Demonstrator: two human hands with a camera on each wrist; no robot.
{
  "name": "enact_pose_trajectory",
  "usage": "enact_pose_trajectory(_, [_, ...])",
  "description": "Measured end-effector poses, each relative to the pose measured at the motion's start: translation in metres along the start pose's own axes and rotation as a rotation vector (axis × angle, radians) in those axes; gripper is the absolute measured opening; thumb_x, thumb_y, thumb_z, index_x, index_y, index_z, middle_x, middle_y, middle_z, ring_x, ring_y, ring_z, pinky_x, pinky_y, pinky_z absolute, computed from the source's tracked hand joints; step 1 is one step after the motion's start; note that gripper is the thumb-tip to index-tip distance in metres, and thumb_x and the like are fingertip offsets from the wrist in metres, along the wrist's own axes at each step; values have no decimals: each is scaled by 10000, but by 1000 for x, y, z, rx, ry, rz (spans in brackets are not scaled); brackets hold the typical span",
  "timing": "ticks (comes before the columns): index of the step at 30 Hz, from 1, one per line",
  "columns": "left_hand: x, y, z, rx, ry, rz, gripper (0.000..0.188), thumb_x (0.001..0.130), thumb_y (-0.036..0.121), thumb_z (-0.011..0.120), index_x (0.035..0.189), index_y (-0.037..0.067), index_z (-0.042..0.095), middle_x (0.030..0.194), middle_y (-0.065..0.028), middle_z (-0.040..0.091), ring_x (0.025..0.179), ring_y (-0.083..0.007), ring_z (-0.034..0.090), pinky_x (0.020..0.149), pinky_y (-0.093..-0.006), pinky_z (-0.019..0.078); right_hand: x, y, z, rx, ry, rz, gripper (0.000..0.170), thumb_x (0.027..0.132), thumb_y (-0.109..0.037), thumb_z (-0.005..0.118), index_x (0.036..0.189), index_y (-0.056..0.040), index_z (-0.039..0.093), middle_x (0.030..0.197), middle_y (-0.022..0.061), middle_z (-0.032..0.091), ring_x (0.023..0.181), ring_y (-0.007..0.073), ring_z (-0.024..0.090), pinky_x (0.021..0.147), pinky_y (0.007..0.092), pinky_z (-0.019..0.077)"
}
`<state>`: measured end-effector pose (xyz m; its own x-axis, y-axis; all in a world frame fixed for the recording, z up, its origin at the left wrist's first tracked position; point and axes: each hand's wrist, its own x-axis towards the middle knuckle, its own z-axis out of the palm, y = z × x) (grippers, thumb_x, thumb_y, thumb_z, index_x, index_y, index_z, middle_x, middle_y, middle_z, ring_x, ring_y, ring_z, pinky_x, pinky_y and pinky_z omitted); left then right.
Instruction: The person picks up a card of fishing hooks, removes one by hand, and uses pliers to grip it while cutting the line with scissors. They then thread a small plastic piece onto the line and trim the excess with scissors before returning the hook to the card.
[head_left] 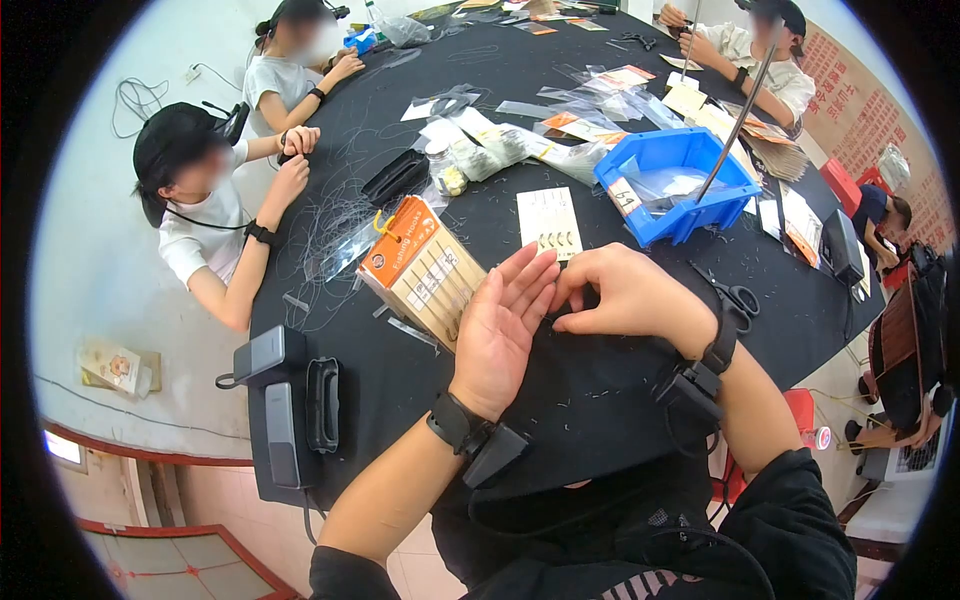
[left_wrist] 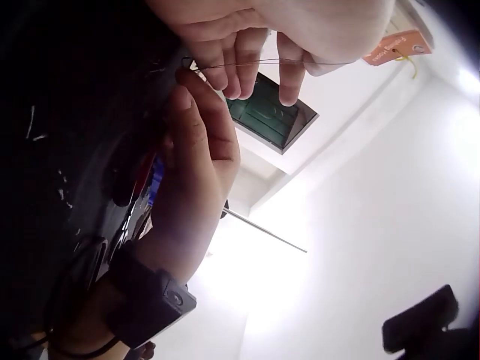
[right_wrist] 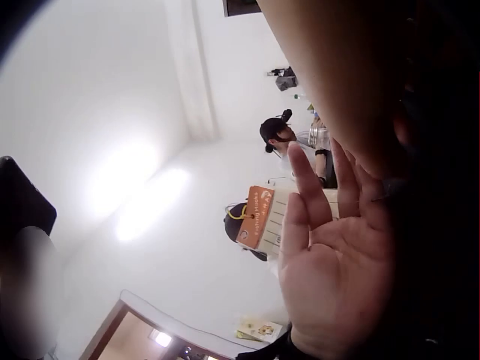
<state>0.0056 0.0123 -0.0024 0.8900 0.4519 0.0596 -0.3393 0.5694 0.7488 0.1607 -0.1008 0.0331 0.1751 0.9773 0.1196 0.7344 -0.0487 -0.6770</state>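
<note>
Black table [head_left: 590, 410] with a blue bin [head_left: 672, 226], scissors [head_left: 733, 292], pale card [head_left: 548, 212] and orange-topped packet [head_left: 425, 280].

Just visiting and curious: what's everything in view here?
table: 1, black-covered, centre
Fishing Hooks pack: 1, orange and cream, left
card: 1, cream, right of pack
bin: 1, blue, right of card
scissors: 2, dark, right and far side
jar: 1, clear, beyond pack
cases: at least 5, dark, left and right
packaging: many, clear and orange, far side
other people: 4+, mostly white tops, left and right
fine line: count unclear, dark, left wrist view
wrist cameras: 2, black, one per wrist
left hand: 1, bare, centre
right hand: 1, bare, beside it
</note>
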Motion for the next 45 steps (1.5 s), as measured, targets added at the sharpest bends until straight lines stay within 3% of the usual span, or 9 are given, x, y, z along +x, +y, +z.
enact_pose_trajectory(4, [0, 0, 0, 4, 16, 3, 504, 1062, 343, 258, 1422, 9, 369, 1415, -214, 462, 1323, -266, 446, 1139, -372, 332, 1, 1, 9, -99, 43, 5, 180, 697, -276, 752, 754, -109, 716, 699, 54, 675, 682, 232, 670, 638, 351, 523])
enact_pose_trajectory(16, [0, 0, 2, -3, 16, 19, 497, 1061, 349, 267, 1418, 19, 370, 1410, -210, 463, 1317, -263, 450, 1135, -373, 334, 0, 1, 7, 8, 58, 4, 145, 705, -236, 716, 720, -94, 694, 698, 66, 686, 686, 218, 689, 633, 336, 532])
enact_pose_trajectory(22, [0, -1, 1, -7, 5, 32, 540, 1056, 371, 269, 1437, -2, 356, 1428, -193, 442, 1351, -247, 408, 1158, -366, 282, 0, -6, 3, 8, 69, 11, 185, 688, -277, 757, 730, -102, 715, 673, 54, 675, 655, 202, 676, 612, 325, 523])
enact_pose_trajectory(25, [1, -2, 1, -15, 19, 47, 497, 1062, 351, 273, 1426, 23, 356, 1405, -207, 458, 1318, -269, 442, 1144, -380, 324, 1, -4, 9, 31, 110, -7, 199, 683, -297, 771, 729, -109, 725, 671, 49, 673, 646, 196, 671, 600, 320, 518])
enact_pose_trajectory(34, [2, -1, -1, -19, 25, 52, 499, 1060, 357, 286, 1433, 31, 351, 1411, -202, 451, 1322, -263, 435, 1152, -380, 312, 2, -3, 15, 22, 174, -6, 160, 712, -260, 740, 736, -102, 724, 667, 64, 678, 647, 202, 683, 608, 323, 523])
enact_pose_trajectory(40, [2, -1, -2, -11, 51, 59, 499, 1059, 357, 284, 1435, 36, 352, 1407, -197, 457, 1308, -261, 449, 1143, -381, 322, 2, -8, 7, 117, 60, 21, 166, 727, -236, 739, 740, -73, 712, 690, 83, 684, 673, 218, 688, 634, 323, 528])
enact_pose_trajectory(45, [2, 0, -3, -28, 31, 40, 496, 1057, 351, 294, 1433, 35, 356, 1401, -197, 464, 1303, -261, 454, 1137, -380, 330, 3, -5, 4, 152, 77, -25, 168, 738, -224, 730, 744, -59, 702, 714, 93, 689, 693, 226, 690, 651, 325, 528])
